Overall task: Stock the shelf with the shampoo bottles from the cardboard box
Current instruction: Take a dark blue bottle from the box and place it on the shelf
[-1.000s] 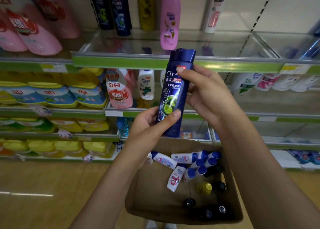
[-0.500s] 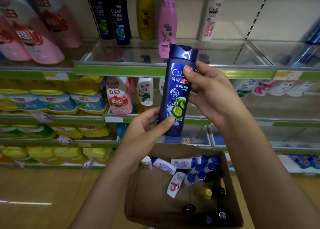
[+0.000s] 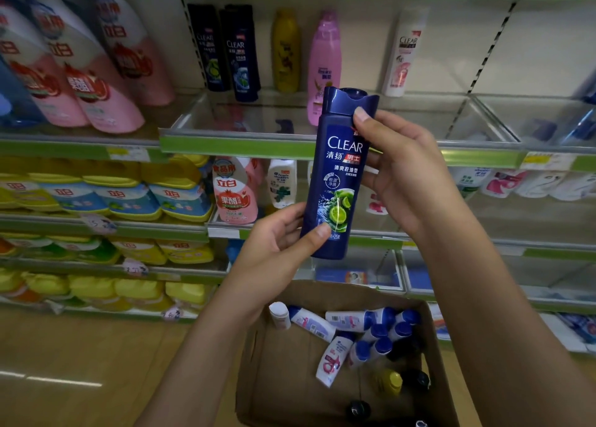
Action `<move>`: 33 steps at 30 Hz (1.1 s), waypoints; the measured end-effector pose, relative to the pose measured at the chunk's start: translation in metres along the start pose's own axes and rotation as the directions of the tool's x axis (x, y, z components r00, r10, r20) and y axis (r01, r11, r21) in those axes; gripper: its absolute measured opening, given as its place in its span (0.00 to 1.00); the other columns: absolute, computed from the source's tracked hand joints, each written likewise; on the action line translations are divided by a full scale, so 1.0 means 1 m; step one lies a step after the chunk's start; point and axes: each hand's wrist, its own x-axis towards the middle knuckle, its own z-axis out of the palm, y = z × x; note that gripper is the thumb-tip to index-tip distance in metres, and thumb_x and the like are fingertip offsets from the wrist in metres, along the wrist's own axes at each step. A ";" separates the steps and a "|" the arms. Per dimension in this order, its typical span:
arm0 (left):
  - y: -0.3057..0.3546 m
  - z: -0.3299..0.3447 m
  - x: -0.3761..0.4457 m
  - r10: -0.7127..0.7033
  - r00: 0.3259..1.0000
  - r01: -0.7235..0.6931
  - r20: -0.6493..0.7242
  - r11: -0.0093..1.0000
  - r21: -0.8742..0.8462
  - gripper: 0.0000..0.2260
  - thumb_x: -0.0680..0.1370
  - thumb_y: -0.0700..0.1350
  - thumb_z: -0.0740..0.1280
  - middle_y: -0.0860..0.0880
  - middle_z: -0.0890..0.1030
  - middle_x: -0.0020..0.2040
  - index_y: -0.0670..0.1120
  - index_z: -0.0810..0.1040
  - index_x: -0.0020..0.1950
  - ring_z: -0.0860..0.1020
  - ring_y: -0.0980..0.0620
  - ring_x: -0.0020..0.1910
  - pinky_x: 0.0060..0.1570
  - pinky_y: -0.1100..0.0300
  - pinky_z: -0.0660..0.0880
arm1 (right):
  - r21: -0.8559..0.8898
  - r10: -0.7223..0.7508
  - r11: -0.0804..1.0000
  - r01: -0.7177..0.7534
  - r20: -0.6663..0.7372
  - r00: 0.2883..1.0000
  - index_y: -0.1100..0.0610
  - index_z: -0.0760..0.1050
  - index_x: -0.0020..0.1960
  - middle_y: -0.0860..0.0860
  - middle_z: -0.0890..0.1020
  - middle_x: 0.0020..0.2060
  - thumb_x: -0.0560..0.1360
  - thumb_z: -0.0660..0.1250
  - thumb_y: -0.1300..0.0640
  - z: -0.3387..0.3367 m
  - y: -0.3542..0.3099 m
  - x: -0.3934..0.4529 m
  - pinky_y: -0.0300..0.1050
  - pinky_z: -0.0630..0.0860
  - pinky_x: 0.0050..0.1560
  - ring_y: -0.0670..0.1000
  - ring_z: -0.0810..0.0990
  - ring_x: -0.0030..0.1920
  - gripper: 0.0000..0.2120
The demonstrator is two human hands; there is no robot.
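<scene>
A person holds a dark blue shampoo bottle (image 3: 338, 175) upright above the cardboard box (image 3: 283, 371), the left hand (image 3: 277, 249) pinching its base, the right hand (image 3: 403, 175) curled round its upper half; it sits mid-carry, not yet shelved. The next move likely calls for lifting it toward 11 o'clock, beside two matching bottles (image 3: 225, 49) on the glass shelf (image 3: 245, 142). The box's near edge is cut off; its darker bottles are hard to make out

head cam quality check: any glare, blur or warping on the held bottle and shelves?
Head view: dark blue CLEAR shampoo bottle sharp, label legible, small glare on its cap; shelf edges bow from wide-angle distortion; pink detergent pouches at left soft and stretched; cardboard box interior dim.
</scene>
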 end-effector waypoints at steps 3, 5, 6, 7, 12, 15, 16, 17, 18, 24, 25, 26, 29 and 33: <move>0.004 -0.005 0.003 -0.003 1.000 0.003 -0.020 1.000 0.012 0.27 0.69 0.51 0.70 0.54 0.81 0.59 0.48 0.73 0.67 0.78 0.58 0.58 0.61 0.55 0.75 | 0.008 0.000 1.000 0.000 0.012 1.000 0.58 0.78 0.58 0.49 0.84 0.43 0.77 0.67 0.56 0.006 -0.002 0.004 0.49 0.77 0.51 0.48 0.82 0.44 0.11; 0.005 -0.008 0.004 -0.009 0.999 0.010 -0.033 1.000 0.014 0.26 0.69 0.50 0.69 0.53 0.81 0.59 0.48 0.73 0.67 0.78 0.58 0.59 0.61 0.55 0.75 | 0.009 0.003 1.000 -0.003 0.030 1.000 0.59 0.78 0.59 0.49 0.84 0.43 0.77 0.67 0.56 0.011 -0.001 0.007 0.49 0.77 0.50 0.48 0.81 0.44 0.12; 0.005 -0.010 0.003 -0.013 0.999 0.013 -0.039 1.000 0.011 0.26 0.70 0.49 0.69 0.53 0.81 0.59 0.48 0.72 0.67 0.78 0.58 0.59 0.62 0.55 0.75 | 0.010 0.004 1.000 -0.004 0.039 0.999 0.60 0.78 0.60 0.50 0.84 0.43 0.77 0.66 0.56 0.013 0.000 0.008 0.50 0.77 0.50 0.49 0.81 0.44 0.13; 0.004 -0.012 0.003 -0.015 0.999 0.015 -0.048 1.000 0.005 0.25 0.71 0.49 0.69 0.54 0.81 0.59 0.48 0.72 0.67 0.78 0.58 0.59 0.61 0.55 0.75 | 0.008 0.004 1.000 -0.004 0.045 0.999 0.61 0.78 0.61 0.50 0.84 0.43 0.78 0.66 0.57 0.017 0.001 0.010 0.50 0.77 0.50 0.49 0.81 0.44 0.14; -0.004 -0.025 0.005 -0.009 0.997 0.008 -0.070 1.000 -0.010 0.18 0.71 0.50 0.69 0.59 0.82 0.55 0.56 0.75 0.61 0.79 0.61 0.56 0.54 0.62 0.76 | -0.005 0.008 1.000 -0.008 0.042 0.999 0.60 0.77 0.62 0.51 0.84 0.46 0.78 0.65 0.57 0.035 0.012 0.019 0.47 0.75 0.49 0.48 0.81 0.45 0.14; -0.007 -0.042 0.015 0.013 0.995 -0.010 -0.100 1.000 0.027 0.14 0.71 0.50 0.70 0.60 0.82 0.52 0.58 0.76 0.56 0.79 0.61 0.54 0.51 0.62 0.77 | -0.008 0.016 1.000 -0.015 0.048 0.999 0.61 0.77 0.62 0.52 0.84 0.47 0.79 0.64 0.58 0.051 0.020 0.032 0.45 0.76 0.47 0.48 0.81 0.44 0.13; -0.008 -0.050 0.019 0.020 0.994 -0.016 -0.107 0.999 0.040 0.12 0.72 0.49 0.70 0.60 0.83 0.52 0.58 0.77 0.55 0.79 0.61 0.54 0.51 0.63 0.77 | -0.012 0.013 1.000 -0.013 0.047 0.999 0.61 0.77 0.62 0.52 0.84 0.46 0.79 0.64 0.58 0.058 0.023 0.038 0.45 0.76 0.47 0.47 0.81 0.44 0.13; -0.009 -0.059 0.024 0.028 0.993 -0.022 -0.111 0.999 0.047 0.11 0.73 0.47 0.70 0.60 0.83 0.51 0.59 0.77 0.54 0.79 0.62 0.53 0.50 0.64 0.77 | -0.013 0.008 1.000 -0.008 0.043 0.999 0.61 0.77 0.62 0.51 0.84 0.46 0.79 0.64 0.59 0.066 0.027 0.044 0.45 0.76 0.47 0.47 0.81 0.44 0.13; -0.009 -0.069 0.030 0.033 0.993 -0.028 -0.112 0.998 0.048 0.11 0.74 0.45 0.69 0.60 0.83 0.50 0.59 0.77 0.53 0.79 0.62 0.52 0.48 0.66 0.77 | -0.014 0.001 1.000 0.000 0.038 0.999 0.61 0.77 0.61 0.51 0.84 0.45 0.79 0.64 0.59 0.074 0.030 0.051 0.45 0.76 0.47 0.47 0.81 0.44 0.13; 0.000 -0.143 0.076 0.060 0.992 -0.049 -0.109 0.993 0.104 0.13 0.75 0.40 0.69 0.57 0.82 0.49 0.58 0.75 0.51 0.80 0.61 0.49 0.44 0.69 0.78 | -0.035 -0.070 0.997 0.070 -0.003 0.998 0.61 0.76 0.63 0.52 0.84 0.47 0.79 0.65 0.58 0.130 0.044 0.102 0.45 0.77 0.47 0.47 0.81 0.44 0.14; 0.003 -0.157 0.085 0.071 0.992 -0.059 -0.106 0.991 0.116 0.13 0.75 0.40 0.69 0.55 0.82 0.50 0.58 0.75 0.51 0.80 0.60 0.50 0.44 0.68 0.78 | -0.033 -0.083 0.996 0.082 -0.007 0.997 0.61 0.76 0.63 0.53 0.84 0.48 0.79 0.65 0.59 0.139 0.045 0.113 0.44 0.77 0.47 0.47 0.81 0.45 0.14; 0.006 -0.170 0.094 0.087 0.990 -0.073 -0.107 0.989 0.126 0.13 0.74 0.40 0.70 0.55 0.82 0.51 0.57 0.75 0.52 0.80 0.59 0.51 0.44 0.67 0.78 | -0.028 -0.097 0.995 0.097 -0.008 0.995 0.62 0.76 0.64 0.53 0.84 0.48 0.79 0.64 0.59 0.149 0.046 0.124 0.44 0.78 0.46 0.47 0.81 0.44 0.14; 0.015 -0.206 0.122 0.143 0.984 -0.124 -0.107 0.979 0.161 0.13 0.74 0.38 0.69 0.57 0.81 0.48 0.50 0.75 0.56 0.79 0.66 0.45 0.47 0.69 0.77 | -0.002 -0.149 0.989 0.149 0.007 0.989 0.63 0.74 0.65 0.54 0.83 0.48 0.80 0.63 0.61 0.179 0.049 0.154 0.40 0.77 0.42 0.47 0.82 0.44 0.14; 0.023 -0.240 0.158 0.229 0.971 -0.207 -0.072 0.951 0.231 0.13 0.74 0.34 0.68 0.56 0.80 0.46 0.45 0.75 0.57 0.79 0.70 0.40 0.43 0.74 0.74 | 0.016 -0.219 0.976 0.219 0.008 0.976 0.65 0.73 0.65 0.53 0.83 0.46 0.80 0.63 0.63 0.209 0.054 0.189 0.41 0.78 0.44 0.47 0.82 0.44 0.15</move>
